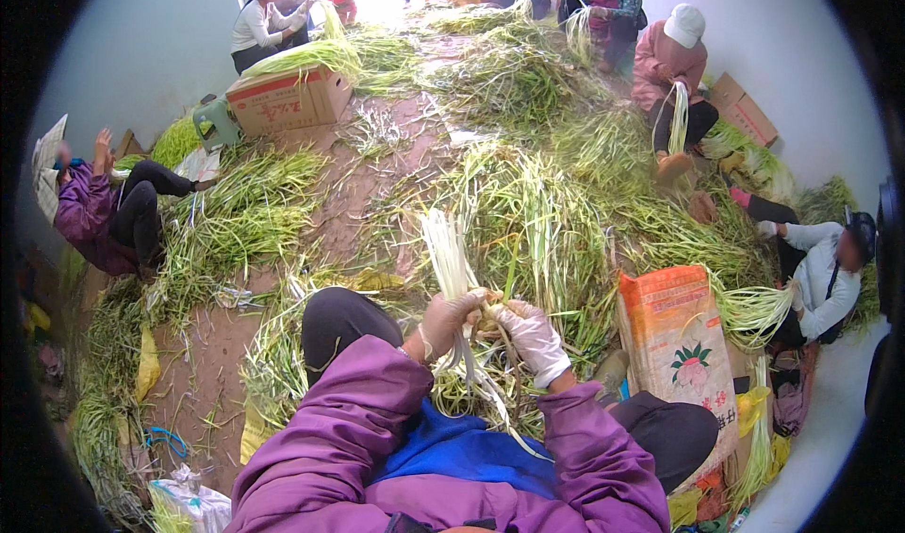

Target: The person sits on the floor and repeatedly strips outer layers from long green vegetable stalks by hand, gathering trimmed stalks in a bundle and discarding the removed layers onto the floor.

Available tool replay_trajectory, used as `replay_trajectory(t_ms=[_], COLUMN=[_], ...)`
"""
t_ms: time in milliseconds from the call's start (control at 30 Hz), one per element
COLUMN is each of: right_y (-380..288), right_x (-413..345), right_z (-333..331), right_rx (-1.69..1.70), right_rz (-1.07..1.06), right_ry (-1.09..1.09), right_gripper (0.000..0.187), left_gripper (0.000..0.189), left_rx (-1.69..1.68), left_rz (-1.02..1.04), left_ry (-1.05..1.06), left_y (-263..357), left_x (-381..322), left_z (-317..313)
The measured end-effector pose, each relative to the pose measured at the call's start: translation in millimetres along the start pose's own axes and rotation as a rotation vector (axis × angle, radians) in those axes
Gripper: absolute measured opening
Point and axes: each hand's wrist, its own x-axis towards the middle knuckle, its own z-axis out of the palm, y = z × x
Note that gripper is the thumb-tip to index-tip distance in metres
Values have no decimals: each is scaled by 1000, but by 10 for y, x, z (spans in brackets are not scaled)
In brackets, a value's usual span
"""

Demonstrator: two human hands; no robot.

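Observation:
My gloved left hand (447, 324) grips a bundle of pale, leek-like stalks (447, 254), with white ends fanned upward. Loose pale strips (495, 391) trail below the hands over a blue cloth (459, 448) on my lap. My right hand (532, 338), in a thin white glove, meets the left at the fingertips. It pinches a thin leafy stalk (508, 287), though the fingers partly hide the grip. Right in front of my hands lies a heap of long green leaves (530, 215).
A printed woven sack (679, 363) stands at my right knee. Leaf piles (233, 215) cover much of the brown floor (205, 363). Ahead left, a cardboard box (290, 98) bears pale green stalks beside a green stool (215, 121). Several people sit around, some handling stalks.

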Motion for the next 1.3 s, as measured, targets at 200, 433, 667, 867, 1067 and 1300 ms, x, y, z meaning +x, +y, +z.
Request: replay_trajectory(t_ms=[200, 433, 667, 867, 1067, 1300], right_y=[-22, -98, -72, -123, -393, -870], right_x=[-86, -138, -123, -162, -309, -627], right_z=[1, -65, -79, -72, -308, -998], right_rx=[-91, -289, -110, -156, 8, 224], right_rz=[-108, -253, -165, -300, -421, -599], right_ry=[81, 216, 146, 177, 336, 605], right_gripper=[21, 21, 22, 22, 19, 18], left_gripper=[31, 39, 44, 38, 31, 29], left_rx=[-40, -155, -378, -256, -338, -340], left_rz=[-53, -66, -81, -60, 65, 167], left_ry=[-6, -75, -144, 8, 231, 320], left_y=[14, 17, 111, 118, 202, 298], left_x=[19, 30, 18, 44, 127, 209], left_z=[3, 22, -9, -61, -246, -587])
